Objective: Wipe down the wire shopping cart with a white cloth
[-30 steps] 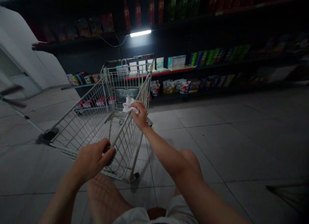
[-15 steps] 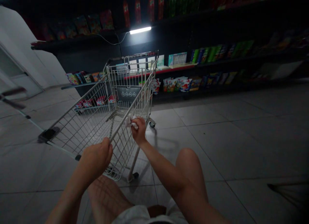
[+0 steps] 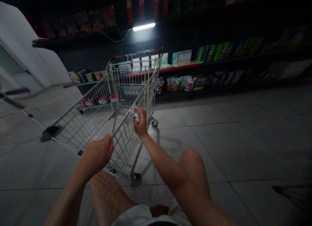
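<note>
A wire shopping cart (image 3: 94, 99) stands in front of me, its side wall slanting away from my knees. My left hand (image 3: 99, 152) is closed around the top rail of the near side. Farther along that same rail, my right hand (image 3: 140, 122) grips a crumpled white cloth (image 3: 136, 115) and presses it against the metal. Part of the cloth is hidden by the fingers. A dark panel (image 3: 131, 92) with a row of round symbols hangs at the cart's far end.
Dark store shelves (image 3: 97, 41) with packets and bottles run behind the cart. A lit tube lamp (image 3: 143, 27) is fixed under one shelf. A blurred pole (image 3: 18, 106) reaches in from the left. Thin dark legs (image 3: 290, 190) rest on the tiled floor (image 3: 219, 144) at right.
My right hand has slid the cloth a little up and away along the rail. The left hand keeps its hold on the rail. The whole view has shifted slightly.
</note>
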### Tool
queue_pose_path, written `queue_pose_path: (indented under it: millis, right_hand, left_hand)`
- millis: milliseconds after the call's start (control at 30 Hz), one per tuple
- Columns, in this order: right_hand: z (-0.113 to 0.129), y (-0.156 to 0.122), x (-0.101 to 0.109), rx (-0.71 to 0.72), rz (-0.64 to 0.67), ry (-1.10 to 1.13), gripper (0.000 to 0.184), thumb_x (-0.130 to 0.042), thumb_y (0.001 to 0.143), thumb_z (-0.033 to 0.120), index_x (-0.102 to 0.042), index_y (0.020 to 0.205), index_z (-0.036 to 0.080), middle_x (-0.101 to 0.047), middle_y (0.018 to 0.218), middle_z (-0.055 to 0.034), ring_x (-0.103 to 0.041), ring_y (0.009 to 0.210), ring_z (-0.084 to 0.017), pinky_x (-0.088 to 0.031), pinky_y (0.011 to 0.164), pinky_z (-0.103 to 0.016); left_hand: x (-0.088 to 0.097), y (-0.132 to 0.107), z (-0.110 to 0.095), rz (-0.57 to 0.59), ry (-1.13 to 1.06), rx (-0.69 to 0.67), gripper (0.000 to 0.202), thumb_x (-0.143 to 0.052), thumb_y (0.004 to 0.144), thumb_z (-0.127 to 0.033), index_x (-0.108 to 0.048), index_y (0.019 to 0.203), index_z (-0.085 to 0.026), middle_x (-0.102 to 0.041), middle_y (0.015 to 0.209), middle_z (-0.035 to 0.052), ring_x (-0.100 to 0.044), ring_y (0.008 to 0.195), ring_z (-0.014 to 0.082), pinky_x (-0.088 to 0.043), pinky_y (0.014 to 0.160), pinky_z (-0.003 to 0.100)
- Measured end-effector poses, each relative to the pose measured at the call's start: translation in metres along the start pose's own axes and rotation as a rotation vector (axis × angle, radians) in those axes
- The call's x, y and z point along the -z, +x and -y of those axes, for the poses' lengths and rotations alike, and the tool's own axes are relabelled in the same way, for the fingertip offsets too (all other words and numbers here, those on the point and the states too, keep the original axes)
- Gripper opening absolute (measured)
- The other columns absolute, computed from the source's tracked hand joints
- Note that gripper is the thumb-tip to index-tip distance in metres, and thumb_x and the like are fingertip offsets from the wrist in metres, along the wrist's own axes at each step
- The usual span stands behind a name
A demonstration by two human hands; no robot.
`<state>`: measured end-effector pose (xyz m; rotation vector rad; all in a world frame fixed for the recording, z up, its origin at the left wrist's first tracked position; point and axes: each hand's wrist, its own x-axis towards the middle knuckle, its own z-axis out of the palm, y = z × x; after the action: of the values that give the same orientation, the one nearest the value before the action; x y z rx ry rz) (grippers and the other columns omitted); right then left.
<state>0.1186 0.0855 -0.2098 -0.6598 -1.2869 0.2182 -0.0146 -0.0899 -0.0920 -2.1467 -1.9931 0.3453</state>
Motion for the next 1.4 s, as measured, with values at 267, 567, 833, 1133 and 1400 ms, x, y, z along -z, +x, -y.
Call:
queue_pose_path:
  millis: [267, 567, 833, 1133, 1400]
  right_hand:
    - [0.026, -0.136, 0.013, 0.028, 0.294, 0.077, 0.024, -0.048, 0.09, 0.034, -0.066, 0.084, 0.02, -0.061, 0.099, -0.0078, -0.058, 0.099, -0.019, -0.049, 0.087, -0.035]
    - [-0.021, -0.081, -0.005, -0.296, 0.07, -0.056, 0.023, -0.051, 0.077, 0.014, -0.065, 0.094, 0.019, -0.062, 0.099, -0.0068, -0.055, 0.101, -0.019, -0.045, 0.095, -0.036]
    - [-0.01, -0.154, 0.018, -0.306, 0.292, 0.037, 0.021, -0.053, 0.067, 0.009, -0.063, 0.083, 0.019, -0.06, 0.088, -0.0044, -0.059, 0.089, -0.018, -0.05, 0.084, -0.032]
    - [0.041, -0.134, 0.001, 0.038, 0.281, 0.109, 0.014, -0.054, 0.082, 0.022, -0.067, 0.087, 0.021, -0.059, 0.102, -0.0065, -0.054, 0.1, -0.019, -0.046, 0.091, -0.037]
    - [0.042, -0.191, 0.018, -0.13, 0.319, 0.12, 0.013, -0.055, 0.079, 0.016, -0.067, 0.083, 0.021, -0.06, 0.098, -0.0065, -0.057, 0.097, -0.018, -0.05, 0.084, -0.034]
  left_hand:
    - [-0.003, 0.009, 0.011, -0.016, 0.0, 0.03, 0.028, -0.025, 0.098, -0.033, -0.048, 0.095, -0.019, -0.07, 0.079, 0.0078, -0.068, 0.076, 0.0247, -0.035, 0.059, 0.031]
    - [-0.002, 0.011, 0.014, -0.031, -0.005, 0.024, 0.03, -0.024, 0.097, -0.033, -0.05, 0.094, -0.018, -0.07, 0.079, 0.0083, -0.068, 0.075, 0.0247, -0.035, 0.06, 0.032]
    - [-0.002, 0.012, 0.014, -0.024, -0.014, 0.044, 0.031, -0.025, 0.097, -0.034, -0.051, 0.097, -0.018, -0.071, 0.081, 0.009, -0.068, 0.077, 0.0246, -0.037, 0.061, 0.031]
    - [-0.006, 0.011, 0.014, -0.062, -0.003, 0.044, 0.032, -0.024, 0.097, -0.034, -0.052, 0.096, -0.018, -0.07, 0.079, 0.0092, -0.068, 0.075, 0.0277, -0.036, 0.06, 0.033]
    - [-0.005, 0.013, 0.014, -0.055, -0.001, 0.056, 0.029, -0.026, 0.096, -0.033, -0.052, 0.096, -0.018, -0.07, 0.079, 0.0088, -0.068, 0.075, 0.0251, -0.034, 0.059, 0.031]
